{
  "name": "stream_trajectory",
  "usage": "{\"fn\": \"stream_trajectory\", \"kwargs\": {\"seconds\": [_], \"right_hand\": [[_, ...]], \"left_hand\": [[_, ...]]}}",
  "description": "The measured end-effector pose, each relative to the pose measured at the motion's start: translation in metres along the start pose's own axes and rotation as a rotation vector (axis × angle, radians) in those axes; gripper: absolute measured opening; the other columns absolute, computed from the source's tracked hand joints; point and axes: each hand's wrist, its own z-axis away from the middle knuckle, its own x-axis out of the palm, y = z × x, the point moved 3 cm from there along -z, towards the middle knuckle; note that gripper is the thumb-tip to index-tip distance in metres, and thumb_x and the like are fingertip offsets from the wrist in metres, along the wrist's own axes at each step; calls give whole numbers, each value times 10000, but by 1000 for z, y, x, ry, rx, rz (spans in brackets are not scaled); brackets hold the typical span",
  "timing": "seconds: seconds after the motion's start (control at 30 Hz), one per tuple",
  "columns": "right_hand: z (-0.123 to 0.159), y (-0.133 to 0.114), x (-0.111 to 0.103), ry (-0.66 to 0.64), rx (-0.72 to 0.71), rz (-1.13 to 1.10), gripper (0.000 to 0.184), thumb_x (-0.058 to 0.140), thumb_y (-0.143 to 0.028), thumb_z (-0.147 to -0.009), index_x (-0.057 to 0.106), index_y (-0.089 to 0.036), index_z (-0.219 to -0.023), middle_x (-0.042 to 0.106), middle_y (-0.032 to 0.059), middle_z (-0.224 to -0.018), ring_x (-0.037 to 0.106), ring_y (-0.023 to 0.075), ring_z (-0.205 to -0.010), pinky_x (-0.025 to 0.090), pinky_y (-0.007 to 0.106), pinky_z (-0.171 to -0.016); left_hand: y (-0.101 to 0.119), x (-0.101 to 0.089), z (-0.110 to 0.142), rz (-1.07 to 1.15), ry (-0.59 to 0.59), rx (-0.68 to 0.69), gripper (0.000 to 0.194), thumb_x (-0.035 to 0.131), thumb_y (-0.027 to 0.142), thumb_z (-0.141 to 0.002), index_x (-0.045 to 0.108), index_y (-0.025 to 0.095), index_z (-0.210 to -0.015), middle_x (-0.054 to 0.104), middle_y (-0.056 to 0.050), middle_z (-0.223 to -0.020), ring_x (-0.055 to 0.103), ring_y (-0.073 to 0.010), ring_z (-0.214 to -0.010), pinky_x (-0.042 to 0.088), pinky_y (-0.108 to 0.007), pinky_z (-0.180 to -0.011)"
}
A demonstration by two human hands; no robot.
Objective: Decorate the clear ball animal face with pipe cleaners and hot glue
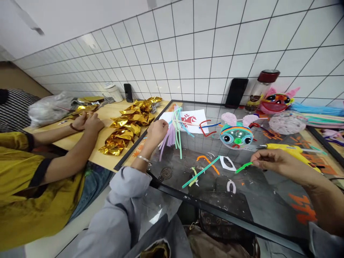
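My right hand [272, 163] pinches one end of a short bright green pipe cleaner [244, 167] above the glass tabletop [172, 191]. My left hand [158, 132] is closed beside a bundle of pastel pipe cleaners [176, 130]; whether its fingers hold anything is hidden. Between the hands stands a clear round animal head [236, 134] with pink fuzzy ears, big blue-rimmed eyes and a green nose. A long teal pipe cleaner [201, 171] lies on the glass across an orange one [208, 163]. Near them are a white paper cutout [227, 163] and a curved pale pink piece [231, 186].
A yellow glue gun [290, 148] lies by my right hand. Behind are a phone [236, 93], a glass bottle [262, 91], a pink animal head [276, 100] and more pipe cleaners [319, 118]. Left, another person's hands [86, 122] rest near gold foil [129, 125].
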Motion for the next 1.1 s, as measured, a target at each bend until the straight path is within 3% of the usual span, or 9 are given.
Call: {"fn": "stream_trajectory", "kwargs": {"seconds": [0.1, 0.23, 0.3, 0.43, 0.63, 0.8, 0.93, 1.1], "right_hand": [[-2, -3, 3, -14, 5, -14, 627, 757, -778, -542, 681, -174, -691, 577, 40, -691, 474, 157, -660, 364, 297, -621], [-5, -1, 6, -42, -22, 2, 588, 748, -748, -590, 668, -173, -684, 557, 27, -655, 463, 148, -632, 357, 294, -601], [-6, 1, 6, -52, -25, 1, 591, 743, -742, -599, 670, -166, -708, 566, 28, -662, 470, 146, -637, 361, 291, -603], [-6, 4, 7, -58, -16, 24, 609, 737, -751, -571, 669, -168, -731, 561, 2, -650, 459, 131, -632, 358, 274, -601], [-5, 3, 12, -73, -40, -22, 551, 749, -689, -602, 658, -158, -717, 561, -6, -643, 471, 126, -628, 360, 277, -612], [-5, 5, 13, -93, -81, 2, 473, 734, -618, -672, 673, -153, -732, 576, -4, -648, 480, 127, -627, 370, 276, -609], [-6, 9, 11, -136, -110, 67, 425, 730, -566, -709, 736, -151, -799, 657, 32, -729, 557, 160, -688, 422, 299, -661], [-4, 4, 5, -121, -190, 103, 480, 710, -602, -740, 796, -180, -952, 725, 81, -902, 634, 208, -822, 476, 339, -766]], "left_hand": [[9, 7, -7, 5, 7, 48, 294, 518, 308, -877, 723, 217, -1067, 753, -79, -1049, 672, -283, -1050, 506, -369, -888], [25, 14, -24, -45, 25, 108, 421, 485, 303, -915, 600, 230, -1314, 640, -116, -1278, 631, -290, -1147, 500, -393, -932], [32, 19, -31, -110, -40, 134, 417, 483, 295, -917, 607, 240, -1311, 595, -141, -1311, 634, -309, -1137, 508, -407, -910], [36, 25, -36, -145, -94, 180, 313, 454, 259, -920, 715, 181, -1076, 611, -168, -1235, 634, -325, -1115, 517, -407, -884], [38, 30, -37, -130, -57, 263, 420, 551, 363, -886, 642, 207, -1265, 599, -176, -1280, 595, -346, -1165, 509, -430, -914], [43, 37, -38, -145, -87, 299, 262, 507, 249, -868, 751, 177, -927, 646, -184, -1177, 625, -323, -1076, 518, -394, -832], [38, 25, -41, 8, -7, 280, 236, 473, 213, -863, 703, 166, -880, 706, -153, -1056, 638, -280, -1002, 497, -367, -833], [23, 0, -37, 421, 159, 237, 161, 432, 199, -874, 587, 186, -915, 658, -27, -768, 615, -170, -757, 487, -285, -778]]}}
